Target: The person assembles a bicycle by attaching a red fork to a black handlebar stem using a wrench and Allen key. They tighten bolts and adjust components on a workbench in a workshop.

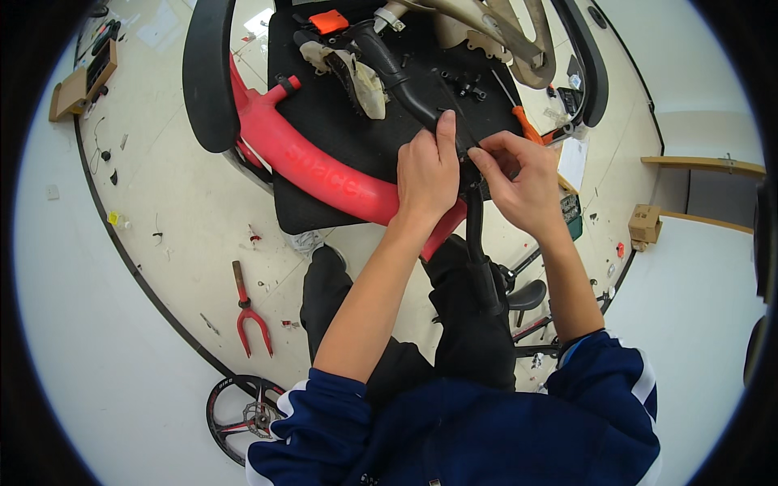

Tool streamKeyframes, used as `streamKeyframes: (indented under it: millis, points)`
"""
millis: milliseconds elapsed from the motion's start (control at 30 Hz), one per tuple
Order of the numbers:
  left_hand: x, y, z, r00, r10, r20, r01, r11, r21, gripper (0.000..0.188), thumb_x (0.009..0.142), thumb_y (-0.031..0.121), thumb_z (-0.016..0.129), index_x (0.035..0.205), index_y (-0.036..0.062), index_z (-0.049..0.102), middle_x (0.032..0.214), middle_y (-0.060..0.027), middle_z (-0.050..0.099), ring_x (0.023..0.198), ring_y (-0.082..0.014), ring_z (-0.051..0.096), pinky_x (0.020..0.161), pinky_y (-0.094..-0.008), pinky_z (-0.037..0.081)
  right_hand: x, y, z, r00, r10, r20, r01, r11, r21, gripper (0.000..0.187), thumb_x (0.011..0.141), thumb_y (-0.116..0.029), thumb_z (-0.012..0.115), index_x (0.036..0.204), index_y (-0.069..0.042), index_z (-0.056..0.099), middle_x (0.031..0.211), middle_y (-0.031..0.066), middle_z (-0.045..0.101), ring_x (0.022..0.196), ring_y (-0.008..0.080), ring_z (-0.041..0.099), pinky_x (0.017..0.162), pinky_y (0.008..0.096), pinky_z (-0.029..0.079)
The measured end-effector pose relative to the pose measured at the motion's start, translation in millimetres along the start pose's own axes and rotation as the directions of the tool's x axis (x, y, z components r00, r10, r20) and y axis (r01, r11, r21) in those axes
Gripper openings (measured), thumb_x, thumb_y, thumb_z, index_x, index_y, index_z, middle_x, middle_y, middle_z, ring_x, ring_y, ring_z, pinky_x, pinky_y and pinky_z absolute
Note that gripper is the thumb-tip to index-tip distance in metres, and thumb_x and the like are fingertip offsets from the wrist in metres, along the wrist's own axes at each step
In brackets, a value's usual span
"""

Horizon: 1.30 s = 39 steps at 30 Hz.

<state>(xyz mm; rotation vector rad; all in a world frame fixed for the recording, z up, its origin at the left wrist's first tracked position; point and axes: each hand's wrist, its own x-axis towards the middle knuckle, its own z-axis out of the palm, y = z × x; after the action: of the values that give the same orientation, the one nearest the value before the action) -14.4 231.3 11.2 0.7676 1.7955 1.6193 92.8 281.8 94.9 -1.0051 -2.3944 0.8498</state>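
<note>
A black bicycle handlebar lies across the front of a black chair seat, its lower grip hanging past the edge. My left hand is closed round its middle, thumb stretched along the bar. My right hand is pinched, thumb and index finger together, at the dark fitting on the bar's middle; whatever is between the fingertips is too small to make out. Beneath my left wrist rests a red bicycle frame. A screwdriver with an orange handle lies to the right of my right hand.
A crumpled whitish cloth, an orange piece and small black parts lie on the seat. Chair armrests rise at both sides. On the floor are a red fork, a wheel, a saddle and scattered bits.
</note>
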Motion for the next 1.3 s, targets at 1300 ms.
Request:
streamKeyframes:
  millis: [1300]
  points:
    - [-8,13,-10,0.983,0.114,-0.145,-0.098,0.989,0.115,0.052,0.102,0.037,0.05,0.07,-0.0033,0.063,0.055,-0.0209,0.057,0.053,-0.0397,0.058,0.051,-0.0449,0.044,-11,-12,34,0.98,0.019,-0.196,-0.009,0.999,0.053,0.015,0.09,-0.007,0.064,0.081,0.003,0.06,0.062,0.0147,0.053,0.051,0.0246,0.05,0.05,0.0336,0.039]
